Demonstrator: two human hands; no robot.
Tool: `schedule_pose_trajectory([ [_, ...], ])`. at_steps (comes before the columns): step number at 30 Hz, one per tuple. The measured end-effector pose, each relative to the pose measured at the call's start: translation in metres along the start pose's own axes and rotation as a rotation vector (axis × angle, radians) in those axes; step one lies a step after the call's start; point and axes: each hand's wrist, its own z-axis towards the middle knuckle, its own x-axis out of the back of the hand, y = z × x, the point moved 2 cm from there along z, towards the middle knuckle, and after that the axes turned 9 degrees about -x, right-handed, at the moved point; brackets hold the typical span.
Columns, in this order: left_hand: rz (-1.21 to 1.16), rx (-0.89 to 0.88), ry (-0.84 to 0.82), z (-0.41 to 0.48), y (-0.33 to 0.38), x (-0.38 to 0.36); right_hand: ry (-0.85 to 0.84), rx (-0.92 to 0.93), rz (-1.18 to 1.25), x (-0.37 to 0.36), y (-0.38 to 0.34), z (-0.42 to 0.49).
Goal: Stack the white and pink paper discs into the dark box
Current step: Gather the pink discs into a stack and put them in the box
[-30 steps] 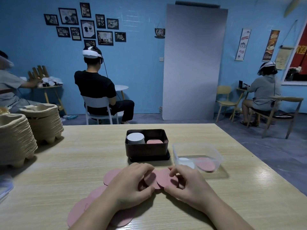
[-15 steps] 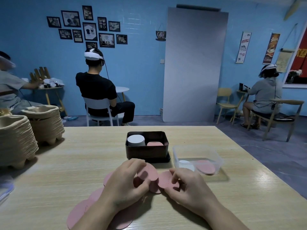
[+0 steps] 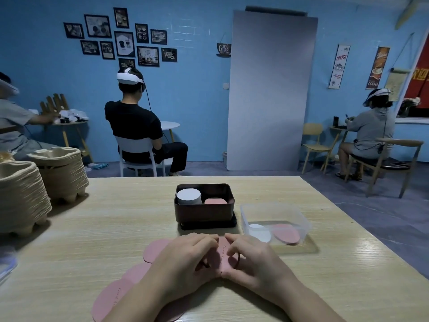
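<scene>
Both hands meet near the table's front edge, and they hide most of what they hold. The left hand [image 3: 185, 259] and right hand [image 3: 251, 261] curl their fingers [image 3: 239, 240] round a small bunch of pink paper discs [image 3: 224, 254], which stands on edge between them. How many discs it holds cannot be told. Loose pink paper discs [image 3: 153, 249] fan out on the table under the left forearm, partly covered by it, and the lowest ones are cut off by the frame. A bluish object [image 3: 7, 266] at the left edge is too cropped to identify.

The pale wood-grain table [image 3: 111, 228] carries a dark rectangular box [image 3: 204, 213] just beyond the hands, resting on a flat black lid [image 3: 209, 225]. Inside it, a tall white disc stack [image 3: 188, 196] stands on the left and a lower pink disc stack [image 3: 215, 201] on the right. Just right of the box is a clear plastic tub [image 3: 299, 217] with a white disc [image 3: 260, 232] and a pink disc [image 3: 286, 233] lying flat in it. Stacked brown pulp trays [image 3: 21, 196] stand at the far left.

The room has blue walls, framed pictures, a leaning grey panel [image 3: 269, 89], and seated people wearing headsets.

Bare tabletop lies between the trays and the box, and to the right of the tub.
</scene>
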Motion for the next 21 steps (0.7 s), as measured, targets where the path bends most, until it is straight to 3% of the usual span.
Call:
schedule_pose_trajectory([
  [6, -0.077, 0.124, -0.01, -0.0068, -0.0087, -0.0058, 0.039, -0.021, 0.045, 0.0038, 0.0021, -0.003],
  [21, -0.052, 0.097, 0.019, -0.007, -0.0059, -0.0068, 0.063, 0.013, 0.075, 0.0015, 0.0018, -0.0001],
])
